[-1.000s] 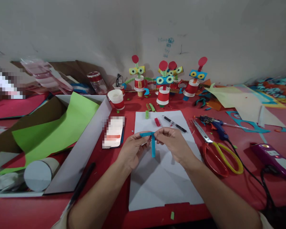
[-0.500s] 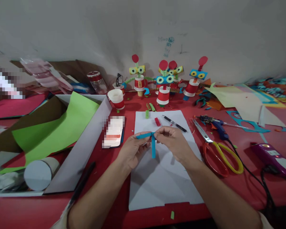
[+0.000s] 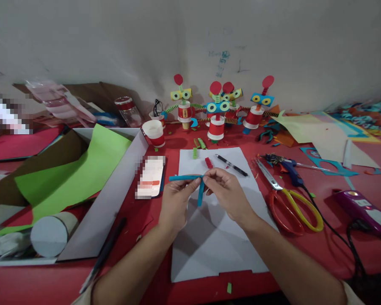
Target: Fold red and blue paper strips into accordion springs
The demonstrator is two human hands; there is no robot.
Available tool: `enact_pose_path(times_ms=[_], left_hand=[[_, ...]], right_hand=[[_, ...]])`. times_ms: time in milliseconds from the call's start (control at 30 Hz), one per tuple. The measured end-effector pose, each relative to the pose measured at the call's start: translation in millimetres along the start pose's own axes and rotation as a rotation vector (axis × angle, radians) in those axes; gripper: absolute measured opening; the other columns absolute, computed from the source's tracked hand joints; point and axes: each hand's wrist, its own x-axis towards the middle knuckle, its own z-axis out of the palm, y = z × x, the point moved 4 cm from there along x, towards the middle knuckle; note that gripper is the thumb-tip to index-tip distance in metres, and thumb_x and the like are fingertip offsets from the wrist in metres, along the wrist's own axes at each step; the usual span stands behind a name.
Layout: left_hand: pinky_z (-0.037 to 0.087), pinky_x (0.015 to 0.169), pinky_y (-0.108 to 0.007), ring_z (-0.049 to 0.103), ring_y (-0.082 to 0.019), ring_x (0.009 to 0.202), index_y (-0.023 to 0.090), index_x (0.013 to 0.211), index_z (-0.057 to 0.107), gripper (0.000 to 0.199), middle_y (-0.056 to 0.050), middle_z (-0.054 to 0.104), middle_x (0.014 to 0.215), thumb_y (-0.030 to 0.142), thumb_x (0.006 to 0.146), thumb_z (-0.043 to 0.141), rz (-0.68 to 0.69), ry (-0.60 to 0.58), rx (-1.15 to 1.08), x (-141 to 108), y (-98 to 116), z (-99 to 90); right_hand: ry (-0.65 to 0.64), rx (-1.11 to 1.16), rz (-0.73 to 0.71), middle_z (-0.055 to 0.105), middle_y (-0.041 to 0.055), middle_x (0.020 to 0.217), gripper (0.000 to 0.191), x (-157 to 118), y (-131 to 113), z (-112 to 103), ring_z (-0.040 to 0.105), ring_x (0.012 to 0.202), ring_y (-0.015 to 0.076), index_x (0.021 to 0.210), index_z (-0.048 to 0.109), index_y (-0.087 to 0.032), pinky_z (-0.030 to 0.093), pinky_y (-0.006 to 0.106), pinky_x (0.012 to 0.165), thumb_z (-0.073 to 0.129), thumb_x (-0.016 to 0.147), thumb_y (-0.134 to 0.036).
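Two arms of blue paper strip point(image 3: 200, 197) meet at a corner between my hands, one pointing left and the other hanging down. My left hand point(image 3: 177, 200) is closed, its thumb pressing the strip just left of that corner. With thumb and fingertips, my right hand point(image 3: 226, 190) pinches the corner itself. Both hands are above a white sheet point(image 3: 222, 250). Past them on the sheet lie a folded red paper spring point(image 3: 208, 162), a green paper spring point(image 3: 194, 153) and a black pen point(image 3: 231, 165).
Scissors point(image 3: 284, 199), a glue gun point(image 3: 288, 171) and a purple device point(image 3: 362, 212) lie at right. Left are a phone point(image 3: 150, 178), stacked paper cups point(image 3: 154, 132) and a box point(image 3: 111, 203) of coloured paper. Several paper-cup figures point(image 3: 216, 127) stand by the wall.
My left hand has turned over, its thumb now on top and nearer the corner. The leftward arm lies more level, and the hanging arm slants slightly left.
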Motion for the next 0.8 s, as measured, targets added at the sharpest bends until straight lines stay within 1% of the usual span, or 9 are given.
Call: enact_pose_path(times_ms=[100,167,300,433,500,600,700,800], left_hand=[[0.048,0.075,-0.028,0.063,-0.014,0.072,0.018,0.071,0.074,0.008,-0.001,0.072,0.072,0.021,0.064,0.076,0.002,0.04,-0.008,0,-2,-3.1],[0.047,0.072,-0.027,0.062,-0.014,0.069,0.018,0.069,0.073,0.007,-0.001,0.071,0.07,0.021,0.064,0.076,0.002,0.05,-0.018,0,-3,-3.9],[0.048,0.072,-0.028,0.062,-0.013,0.069,0.019,0.069,0.073,0.007,0.0,0.071,0.07,0.021,0.063,0.076,-0.019,0.025,-0.052,-1,-1,-2.2],[0.048,0.075,-0.029,0.062,-0.014,0.07,0.019,0.067,0.073,0.009,0.0,0.071,0.069,0.018,0.06,0.078,-0.037,-0.006,-0.053,1,1,-2.9],[0.047,0.076,-0.029,0.062,-0.014,0.071,0.018,0.068,0.073,0.011,-0.001,0.07,0.069,0.017,0.058,0.079,-0.075,-0.047,-0.062,3,1,-3.6],[0.047,0.071,-0.029,0.058,-0.012,0.065,0.016,0.067,0.072,0.009,-0.002,0.068,0.067,0.02,0.061,0.078,-0.183,-0.097,-0.122,5,-3,-3.8],[0.046,0.067,-0.028,0.056,-0.011,0.062,0.015,0.068,0.071,0.01,-0.002,0.066,0.067,0.019,0.061,0.078,-0.272,-0.091,-0.178,6,-8,-4.1],[0.046,0.066,-0.027,0.056,-0.011,0.062,0.014,0.068,0.071,0.014,-0.002,0.065,0.067,0.016,0.057,0.08,-0.302,-0.062,-0.193,6,-10,-5.2]], right_hand=[[-0.032,0.054,0.009,0.058,-0.0026,0.067,0.014,-1,2,4,0.056,0.061,0.0105,0.076,0.06,-0.019,0.048,0.025,0.061,0.063,0.077,-0.033],[-0.054,0.054,0.019,0.058,-0.0026,0.065,0.014,0,3,5,0.055,0.06,0.0107,0.076,0.06,-0.019,0.048,0.025,0.06,0.065,0.076,-0.033],[-0.099,0.046,0.02,0.057,-0.0035,0.061,0.012,3,3,2,0.055,0.057,0.0097,0.074,0.062,-0.018,0.045,0.024,0.056,0.065,0.076,-0.029],[-0.117,0.077,0.044,0.058,-0.004,0.06,0.009,5,3,-3,0.055,0.055,0.0086,0.075,0.063,-0.017,0.042,0.023,0.054,0.066,0.075,-0.026],[-0.122,0.113,0.059,0.058,-0.0041,0.058,0.009,6,2,-5,0.054,0.054,0.0084,0.074,0.063,-0.017,0.041,0.023,0.054,0.066,0.075,-0.026],[-0.149,0.164,0.113,0.058,-0.004,0.057,0.012,6,2,-4,0.052,0.053,0.0081,0.07,0.063,-0.017,0.04,0.023,0.054,0.068,0.073,-0.027],[-0.147,0.158,0.152,0.058,-0.0038,0.056,0.015,6,4,-1,0.051,0.051,0.0083,0.068,0.062,-0.017,0.04,0.024,0.052,0.069,0.069,-0.03],[-0.138,0.136,0.148,0.059,-0.0031,0.056,0.017,6,6,0,0.053,0.052,0.0089,0.068,0.062,-0.016,0.04,0.023,0.052,0.07,0.068,-0.031]])
